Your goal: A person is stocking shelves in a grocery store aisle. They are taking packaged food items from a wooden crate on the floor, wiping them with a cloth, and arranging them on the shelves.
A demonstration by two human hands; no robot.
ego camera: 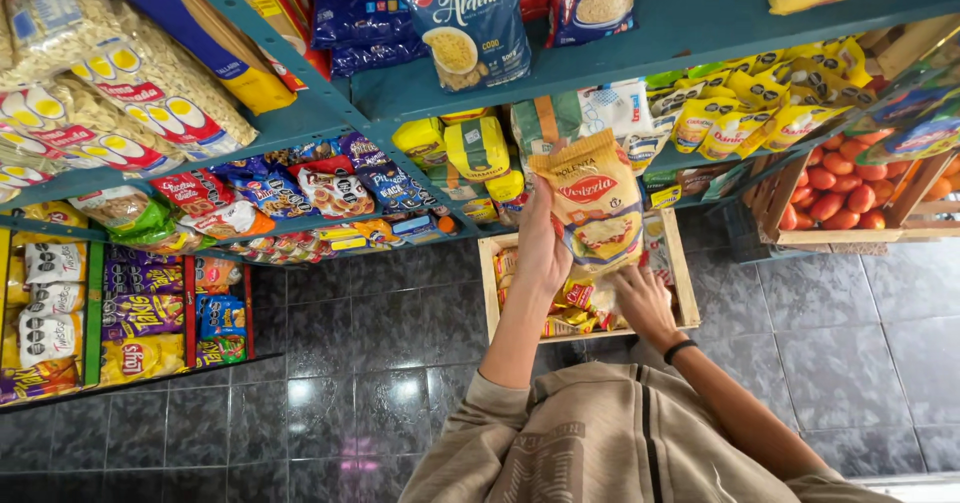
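The left hand (pixel 543 248) grips a tan packet of polenta (pixel 596 203) with a red oval label, its fingers wrapped round the packet's left edge and lifting it upright in front of the teal metal shelf (pixel 640 33). The packet hangs above the wooden crate (pixel 676 263) that stands on the dark tiled floor (pixel 380 363), against the foot of the shelving.

The right hand (pixel 643 298), with a black band at its wrist, reaches down into that crate. Its fingers are spread and lie on the yellow and red packets (pixel 580 303) heaped in the crate's near half; whether they pinch one of them cannot be told from here.

Just behind the raised packet, on the middle shelf, stand yellow packets with green bands (pixel 470 148), and to their right a heap of small yellow sachets (pixel 760 103). At the right edge of the shelving a second wooden crate (pixel 780 198) holds red tomatoes (pixel 850 178).

On the top shelf stands a blue bag of pasta (pixel 465 18), with clear bags of short pasta (pixel 130 83) along its left end. Lower left, a rack carries purple and yellow snack packets (pixel 140 313). The person's beige sleeves (pixel 600 443) fill the lower middle of the view.
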